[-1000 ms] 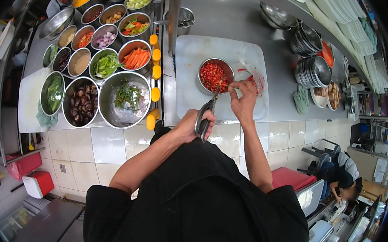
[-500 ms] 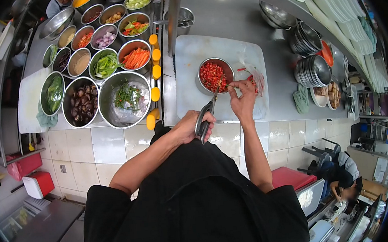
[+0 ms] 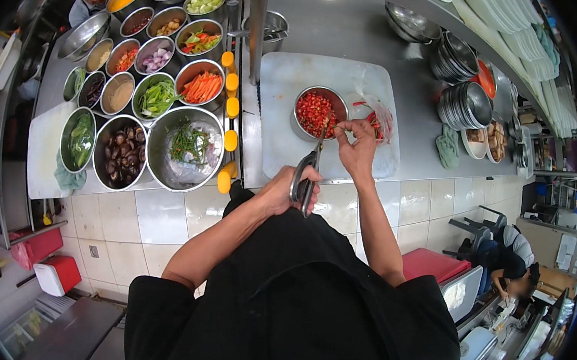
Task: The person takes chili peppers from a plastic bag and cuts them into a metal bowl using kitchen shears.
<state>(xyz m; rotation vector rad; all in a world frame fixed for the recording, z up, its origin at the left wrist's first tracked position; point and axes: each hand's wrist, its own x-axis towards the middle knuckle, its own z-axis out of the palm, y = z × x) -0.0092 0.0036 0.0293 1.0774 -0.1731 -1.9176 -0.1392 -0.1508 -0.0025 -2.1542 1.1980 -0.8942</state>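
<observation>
My left hand [image 3: 296,186] is wrapped round the handles of dark metal scissors [image 3: 314,156], whose tips reach over the near rim of a steel bowl. Small cut red chili pieces [image 3: 316,112] fill much of this bowl [image 3: 341,107], which stands on a white cutting board [image 3: 281,98]. Just right of the blades, my right hand [image 3: 356,148] pinches thumb and forefinger together at the bowl's near right edge. What sits between those fingertips is too small to make out. Beyond them, red chilies [image 3: 379,125] lie in or beside a clear plastic bag [image 3: 384,112].
Steel containers of carrots [image 3: 202,87], mushrooms [image 3: 124,155] and other ingredients crowd the left. Yellow-capped bottles [image 3: 231,140] line the divider beside a metal post [image 3: 260,31]. Stacked steel bowls [image 3: 464,106] and a green cloth [image 3: 447,147] are at right. Another person [image 3: 513,263] is at lower right.
My right hand has shifted slightly left and down, its fingertips drawing nearer the scissors. The scissor handles have turned a little in my left hand.
</observation>
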